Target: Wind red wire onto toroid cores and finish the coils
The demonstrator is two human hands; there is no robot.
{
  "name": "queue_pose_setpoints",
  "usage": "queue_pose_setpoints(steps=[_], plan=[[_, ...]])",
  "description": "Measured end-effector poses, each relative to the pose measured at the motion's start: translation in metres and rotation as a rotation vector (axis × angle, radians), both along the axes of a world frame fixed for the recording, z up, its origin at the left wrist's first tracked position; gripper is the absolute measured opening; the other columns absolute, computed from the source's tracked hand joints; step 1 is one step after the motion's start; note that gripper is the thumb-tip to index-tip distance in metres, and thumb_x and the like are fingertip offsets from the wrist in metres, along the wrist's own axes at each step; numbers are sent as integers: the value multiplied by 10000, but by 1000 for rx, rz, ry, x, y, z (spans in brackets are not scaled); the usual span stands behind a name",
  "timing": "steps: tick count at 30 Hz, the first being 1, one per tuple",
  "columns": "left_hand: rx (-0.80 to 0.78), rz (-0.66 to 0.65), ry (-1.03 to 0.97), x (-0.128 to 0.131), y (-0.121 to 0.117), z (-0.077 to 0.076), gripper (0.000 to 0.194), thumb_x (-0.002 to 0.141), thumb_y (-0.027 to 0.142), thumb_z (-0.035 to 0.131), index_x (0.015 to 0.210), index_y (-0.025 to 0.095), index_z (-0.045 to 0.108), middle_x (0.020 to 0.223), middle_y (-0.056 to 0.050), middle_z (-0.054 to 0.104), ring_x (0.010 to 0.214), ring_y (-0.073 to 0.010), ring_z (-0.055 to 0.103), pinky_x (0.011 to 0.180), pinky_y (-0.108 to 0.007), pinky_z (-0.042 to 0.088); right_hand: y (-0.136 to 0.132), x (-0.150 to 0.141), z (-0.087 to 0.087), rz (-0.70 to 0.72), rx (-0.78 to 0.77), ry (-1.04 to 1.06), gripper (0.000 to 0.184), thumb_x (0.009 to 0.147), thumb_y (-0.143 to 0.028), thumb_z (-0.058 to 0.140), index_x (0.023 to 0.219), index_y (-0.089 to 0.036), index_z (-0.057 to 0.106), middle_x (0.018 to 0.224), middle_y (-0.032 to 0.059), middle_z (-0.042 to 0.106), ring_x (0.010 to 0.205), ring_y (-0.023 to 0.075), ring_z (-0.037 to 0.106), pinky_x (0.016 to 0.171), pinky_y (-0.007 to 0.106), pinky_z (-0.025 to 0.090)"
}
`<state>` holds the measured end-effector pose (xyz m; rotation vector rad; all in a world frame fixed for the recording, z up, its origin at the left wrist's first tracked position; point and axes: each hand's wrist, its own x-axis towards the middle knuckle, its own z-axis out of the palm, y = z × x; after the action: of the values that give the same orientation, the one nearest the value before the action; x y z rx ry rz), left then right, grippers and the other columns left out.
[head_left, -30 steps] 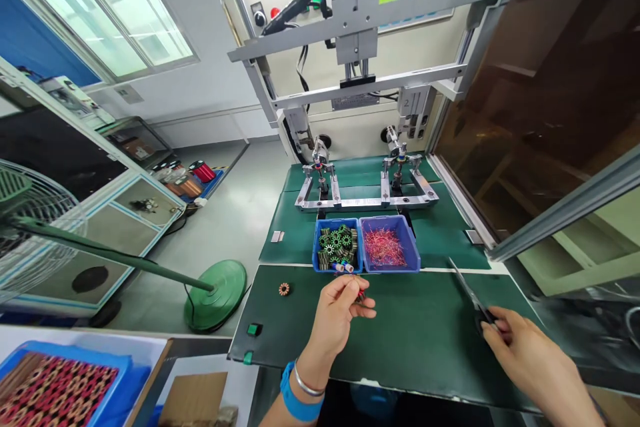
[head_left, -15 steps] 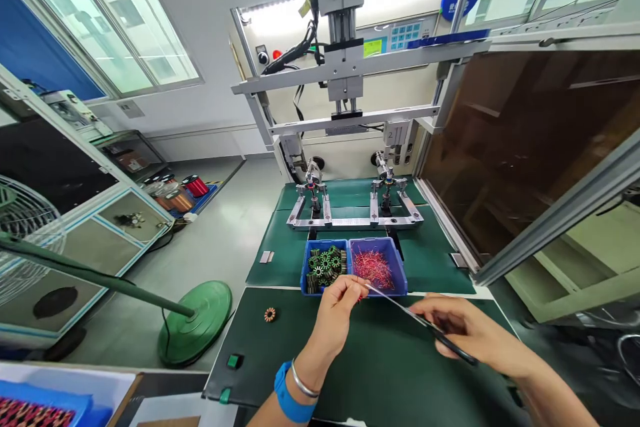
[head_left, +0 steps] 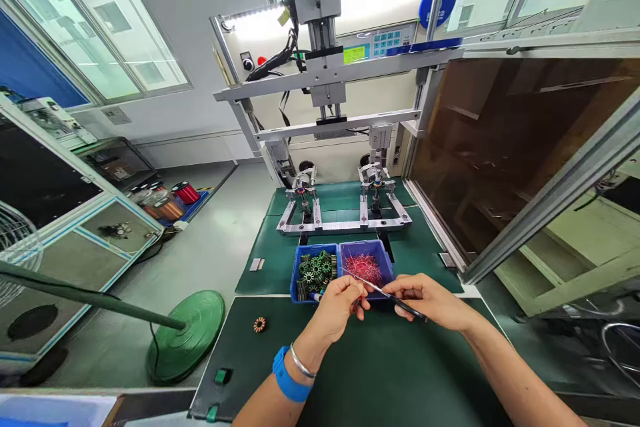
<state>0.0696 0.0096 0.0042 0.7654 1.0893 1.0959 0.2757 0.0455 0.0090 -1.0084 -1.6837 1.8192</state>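
Observation:
My right hand [head_left: 425,300] is closed on the black handle of slim metal tweezers [head_left: 383,290]. Their pointed silver end reaches left, over the bins, to the fingertips of my left hand [head_left: 337,310]. That hand is pinched shut around something small, with a reddish bit showing under the fingers; most of it is hidden. Just beyond the hands are two joined blue bins. The left bin [head_left: 295,283] holds green slotted motor cores [head_left: 317,267], and the right bin [head_left: 387,267] holds thin red pieces [head_left: 363,269].
A copper-wound core [head_left: 259,325] lies on the green mat [head_left: 400,367] at left. Behind the bins stands a metal fixture [head_left: 345,223] with two clamping stations, under a machine frame [head_left: 335,73]. A brown panel [head_left: 505,147] bounds the right side.
My right hand has moved left, closer to my left hand, and the tweezers' tip now extends past the left fingertips. The camera view has shifted slightly.

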Motion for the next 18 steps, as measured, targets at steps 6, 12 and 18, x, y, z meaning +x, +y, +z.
queue_pose_setpoints(steps=[6,12,18], plan=[[-37,-14,-10,6,3,-4,325,579,380,814,594,135,601,664,-22,627,516,-97,555,406,-196,393,-4,3,6,11,-28,-62,303,704,-394,748,879,-146,748,594,-19,555,506,84,465,444,205,323],[-65,-19,-20,4,-2,-7,392,562,426,861,609,116,627,756,-53,656,564,-112,618,469,-215,486,-7,5,4,-9,-74,-166,403,691,-434,715,955,-130,718,636,2,607,454,87,517,346,168,272],[-72,-30,-50,-16,-35,3,517,559,563,882,737,110,710,912,-78,658,737,-190,706,567,-274,588,-54,25,-11,-189,-29,-201,460,726,-466,702,1091,-186,677,784,11,604,608,154,657,388,190,427]])
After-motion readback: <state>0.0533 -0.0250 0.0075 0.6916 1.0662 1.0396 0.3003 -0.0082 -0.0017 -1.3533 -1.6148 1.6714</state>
